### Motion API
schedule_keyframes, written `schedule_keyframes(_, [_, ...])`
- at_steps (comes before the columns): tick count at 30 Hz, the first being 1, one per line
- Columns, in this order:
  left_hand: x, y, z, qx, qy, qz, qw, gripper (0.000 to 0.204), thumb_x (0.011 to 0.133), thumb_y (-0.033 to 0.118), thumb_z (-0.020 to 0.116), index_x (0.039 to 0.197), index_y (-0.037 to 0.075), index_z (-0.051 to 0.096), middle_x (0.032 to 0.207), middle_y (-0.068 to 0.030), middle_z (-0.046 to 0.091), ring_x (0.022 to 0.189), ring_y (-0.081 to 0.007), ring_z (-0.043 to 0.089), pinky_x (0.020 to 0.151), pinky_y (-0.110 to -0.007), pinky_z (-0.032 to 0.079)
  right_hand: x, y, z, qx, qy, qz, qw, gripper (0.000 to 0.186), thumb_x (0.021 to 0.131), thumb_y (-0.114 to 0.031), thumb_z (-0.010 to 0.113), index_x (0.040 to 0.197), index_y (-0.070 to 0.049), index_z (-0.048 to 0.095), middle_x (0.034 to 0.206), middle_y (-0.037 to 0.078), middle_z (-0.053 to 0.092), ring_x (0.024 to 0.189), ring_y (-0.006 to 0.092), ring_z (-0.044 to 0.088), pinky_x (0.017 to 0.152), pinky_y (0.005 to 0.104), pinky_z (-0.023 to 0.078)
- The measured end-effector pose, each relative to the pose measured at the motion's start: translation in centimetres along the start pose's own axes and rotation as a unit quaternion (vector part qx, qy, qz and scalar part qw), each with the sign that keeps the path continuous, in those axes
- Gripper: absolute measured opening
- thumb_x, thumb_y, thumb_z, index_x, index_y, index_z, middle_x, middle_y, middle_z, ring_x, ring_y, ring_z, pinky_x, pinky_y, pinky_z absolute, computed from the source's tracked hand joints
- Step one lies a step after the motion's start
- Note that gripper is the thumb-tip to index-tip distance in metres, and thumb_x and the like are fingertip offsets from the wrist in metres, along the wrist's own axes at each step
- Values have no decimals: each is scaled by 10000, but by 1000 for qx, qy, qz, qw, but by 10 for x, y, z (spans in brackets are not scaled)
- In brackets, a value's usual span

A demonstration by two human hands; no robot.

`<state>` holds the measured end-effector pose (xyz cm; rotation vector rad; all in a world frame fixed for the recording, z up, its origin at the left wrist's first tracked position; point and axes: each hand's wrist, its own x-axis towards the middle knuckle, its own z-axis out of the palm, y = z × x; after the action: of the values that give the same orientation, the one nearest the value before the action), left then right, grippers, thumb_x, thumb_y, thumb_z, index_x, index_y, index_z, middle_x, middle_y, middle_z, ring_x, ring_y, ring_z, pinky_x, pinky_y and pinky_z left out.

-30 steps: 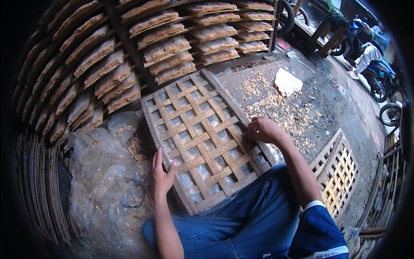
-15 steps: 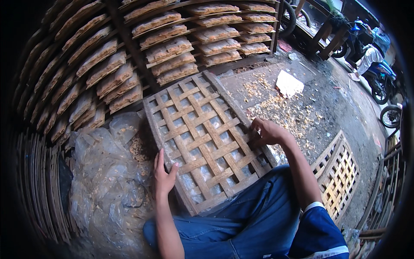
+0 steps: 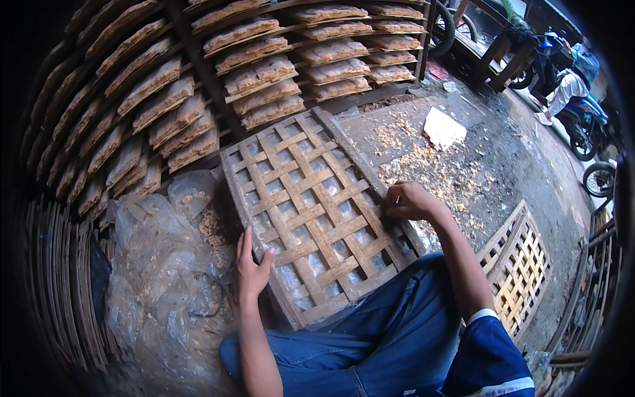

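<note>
A square woven bamboo lattice tray [image 3: 311,208] lies tilted on my lap and the ground, with pale translucent material showing through its gaps. My left hand [image 3: 250,264] rests flat against the tray's left frame edge, fingers straight and together. At the tray's right frame edge, my right hand [image 3: 408,202] has its fingers curled and pinching. Whether it holds anything small cannot be made out. My legs in blue trousers [image 3: 390,331] lie under the tray's near corner.
Stacked racks of lattice trays loaded with pale crackers [image 3: 264,73] fill the back and left. Crumpled clear plastic sheet [image 3: 159,271] with crumbs lies at left. Crumbs and a white scrap [image 3: 442,128] litter the ground. Another lattice tray [image 3: 522,264] leans at right. A person beside motorbikes [image 3: 572,83] is at far right.
Both hands keep nearly the same places on the tray's edges. The view has shifted slightly; the tray's position looks the same.
</note>
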<state>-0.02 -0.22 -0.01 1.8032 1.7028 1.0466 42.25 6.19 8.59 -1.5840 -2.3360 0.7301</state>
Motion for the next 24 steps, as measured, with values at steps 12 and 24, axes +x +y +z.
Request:
schedule_keyframes(12, [1, 3, -1, -6, -6, -8, 1000, 762, 893, 271, 734, 1536, 70, 378, 1525, -263, 415, 1400, -413, 424, 1157, -448, 358, 3, 1, 10, -70, 32, 37, 996, 190, 827, -151, 625, 850, 2, 736, 777, 222, 701, 746, 356, 702, 721, 443, 568])
schedule_keyframes(24, [1, -1, 0, -15, -7, -9, 1000, 762, 893, 247, 737, 1544, 82, 378, 1537, -242, 413, 1429, -376, 403, 1179, -435, 327, 5, 1, 6, 8, 170, 20, 985, 183, 865, -60, 596, 1024, -48, 686, 789, 199, 701, 699, 355, 696, 678, 446, 559])
